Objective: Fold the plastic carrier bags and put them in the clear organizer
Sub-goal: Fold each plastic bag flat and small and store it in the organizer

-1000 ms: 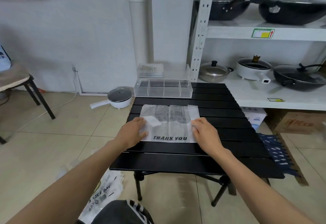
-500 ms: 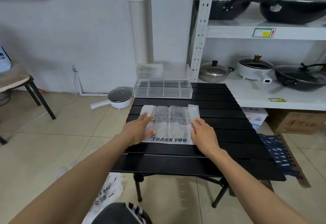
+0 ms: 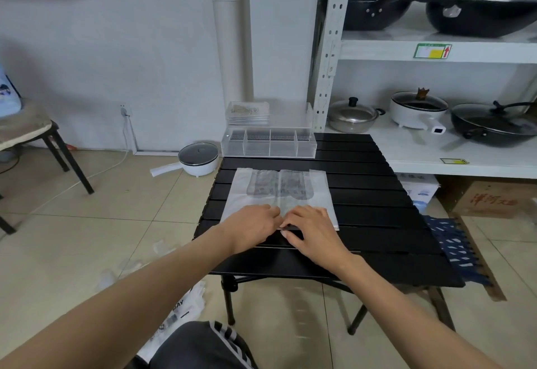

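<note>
While both my hands sit close together at the near edge of the thin white translucent plastic carrier bag [image 3: 279, 191], I read them as pressing it flat: the left hand [image 3: 252, 227] lies on the bag's near left part with fingers loosely bent, and the right hand [image 3: 309, 227] lies beside it, fingertips almost touching the left's, thumb at the bag's near hem. Whether either one is pinching the film I cannot tell; nothing is lifted.

The bag lies spread on the black slatted folding table [image 3: 377, 223], its handles pointing away from me toward the clear acrylic organizer with dividers [image 3: 268, 145], which stands at the table's far edge, apart from the bag.

I judge the film feather-light, limp and slippery on the slats, likely to slide or spring back unless one hand pins it. Best hold looks to be the near hem or a side edge, pinched, with the other palm anchoring.

To the right the table offers bare slats; on the left the bag nearly reaches the table edge. More printed plastic bags [image 3: 180, 310] lie on the tiled floor by my left knee, and a white metal shelf [image 3: 436, 52] of pans stands well right.
</note>
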`<action>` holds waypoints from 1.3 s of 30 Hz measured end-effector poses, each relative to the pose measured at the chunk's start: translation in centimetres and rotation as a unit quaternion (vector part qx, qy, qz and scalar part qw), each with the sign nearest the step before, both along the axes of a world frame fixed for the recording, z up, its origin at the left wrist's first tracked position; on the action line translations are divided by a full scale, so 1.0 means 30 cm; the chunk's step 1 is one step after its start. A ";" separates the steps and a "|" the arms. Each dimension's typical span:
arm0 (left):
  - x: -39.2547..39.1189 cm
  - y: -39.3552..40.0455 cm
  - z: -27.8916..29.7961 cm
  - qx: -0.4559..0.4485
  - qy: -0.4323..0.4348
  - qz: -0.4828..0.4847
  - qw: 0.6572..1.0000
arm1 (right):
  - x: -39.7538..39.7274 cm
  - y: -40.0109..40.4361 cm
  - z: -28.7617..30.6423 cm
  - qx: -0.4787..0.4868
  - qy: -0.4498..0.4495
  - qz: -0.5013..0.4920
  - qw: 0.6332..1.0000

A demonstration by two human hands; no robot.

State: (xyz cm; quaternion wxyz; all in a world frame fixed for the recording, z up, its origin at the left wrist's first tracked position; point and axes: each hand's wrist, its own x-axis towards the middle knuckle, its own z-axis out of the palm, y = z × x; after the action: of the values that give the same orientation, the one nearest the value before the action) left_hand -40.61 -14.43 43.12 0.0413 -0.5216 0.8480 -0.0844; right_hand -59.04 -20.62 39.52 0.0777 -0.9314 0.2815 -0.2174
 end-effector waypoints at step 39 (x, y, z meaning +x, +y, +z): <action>0.185 0.197 -0.082 -0.056 0.265 0.125 0.954 | -0.162 -0.026 0.009 0.085 -0.035 -0.088 0.992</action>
State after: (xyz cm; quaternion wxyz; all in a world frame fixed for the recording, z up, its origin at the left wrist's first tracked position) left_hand -35.07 -8.53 40.65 -0.2041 -0.6287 0.7502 0.0155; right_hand -63.91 -21.40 39.78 0.1471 -0.8847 0.3772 -0.2312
